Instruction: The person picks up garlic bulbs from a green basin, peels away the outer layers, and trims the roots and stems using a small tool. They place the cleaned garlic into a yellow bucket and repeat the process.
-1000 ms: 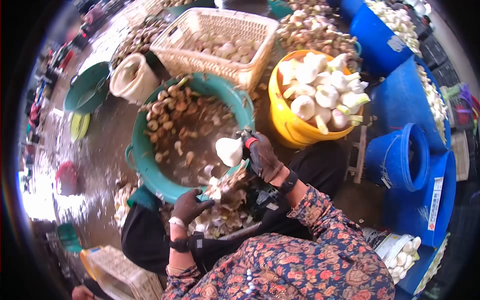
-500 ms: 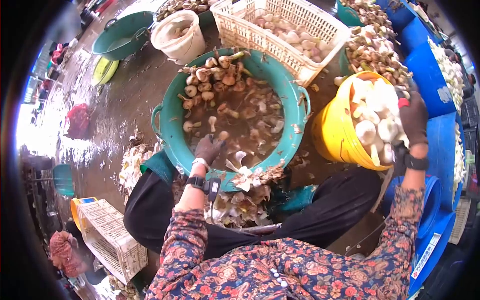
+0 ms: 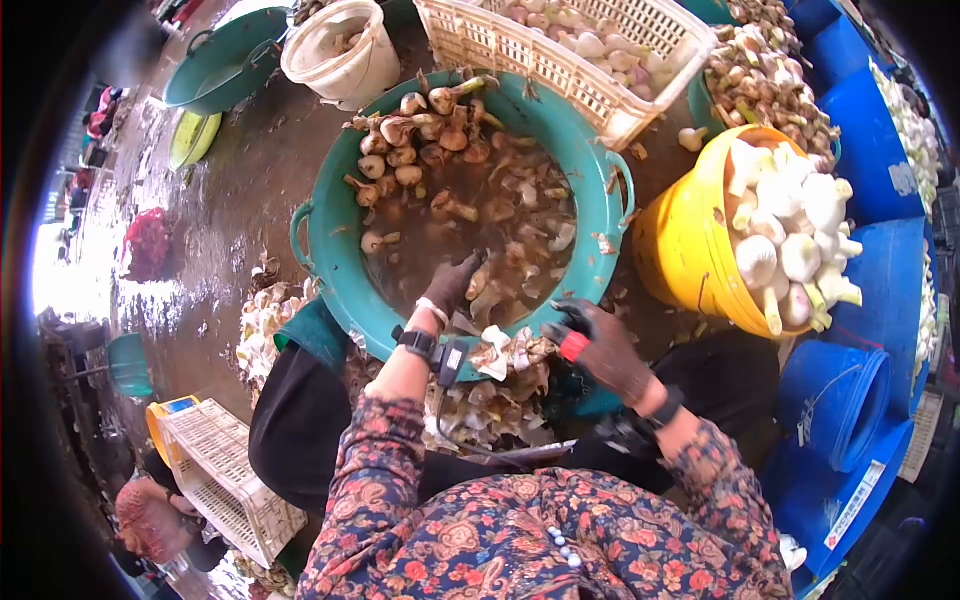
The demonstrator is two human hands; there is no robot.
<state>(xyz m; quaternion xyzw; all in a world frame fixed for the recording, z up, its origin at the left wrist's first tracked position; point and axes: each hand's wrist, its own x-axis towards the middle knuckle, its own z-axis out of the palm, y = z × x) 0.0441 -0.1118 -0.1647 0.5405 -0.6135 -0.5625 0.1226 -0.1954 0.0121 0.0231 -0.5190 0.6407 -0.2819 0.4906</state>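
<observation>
My left hand (image 3: 452, 285), in a dark glove, reaches into the near side of a teal tub (image 3: 330, 250) of murky water. Its fingers are closed against a pale garlic bulb (image 3: 480, 280). Several garlic bulbs with stems (image 3: 405, 155) are heaped at the tub's far left, and loose skins float on the right. Just outside the tub's near right rim is my gloved right hand (image 3: 600, 350), fingers curled, with a red band or piece at the thumb. What it grips, if anything, I cannot make out. A yellow bucket (image 3: 685, 245) of peeled white garlic (image 3: 800, 255) stands to its right.
Beyond the tub stand a white bucket (image 3: 345, 60) and a cream crate (image 3: 520, 55) holding garlic. Unpeeled garlic (image 3: 760, 85) is piled at the far right, beside blue containers (image 3: 865, 150). Garlic peelings (image 3: 495, 410) lie between my legs. Another person (image 3: 150, 520) is at lower left.
My right hand has come away from the yellow bucket, moving left to the tub's near rim. My left hand has shifted right and slightly up in the tub. The view has tilted slightly.
</observation>
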